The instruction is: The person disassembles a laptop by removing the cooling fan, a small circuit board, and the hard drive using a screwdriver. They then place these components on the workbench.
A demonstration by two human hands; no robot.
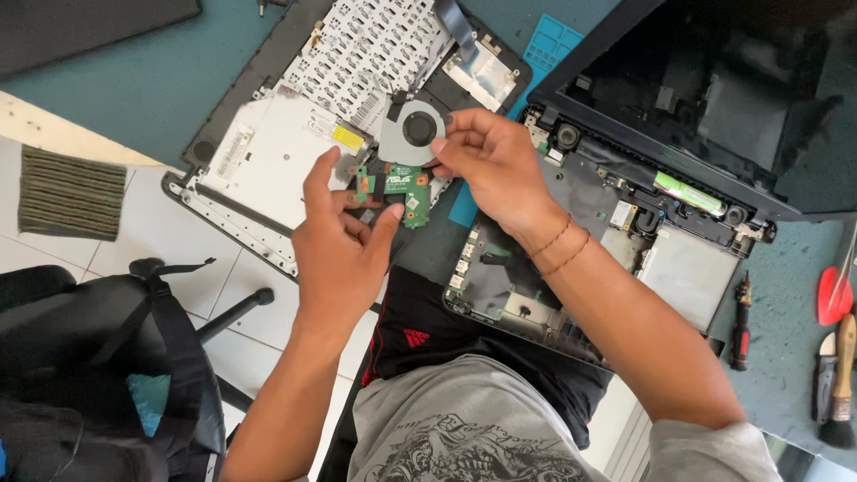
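My left hand (339,241) pinches a small green circuit board (399,181) between thumb and fingers, holding it up over the desk edge. My right hand (489,159) grips a round grey cooling fan (411,131) that sits just above the board; a short dark cable appears to join fan and board. Both hands hover between two halves of a taken-apart laptop: the keyboard-side cover (295,143) to the left and the open base (616,241) to the right.
The laptop screen (714,89) stands open at the upper right. A screwdriver (740,326), a red pick (835,295) and a brush (840,384) lie at the right on the teal mat. A black bag on a chair (107,357) is at the lower left.
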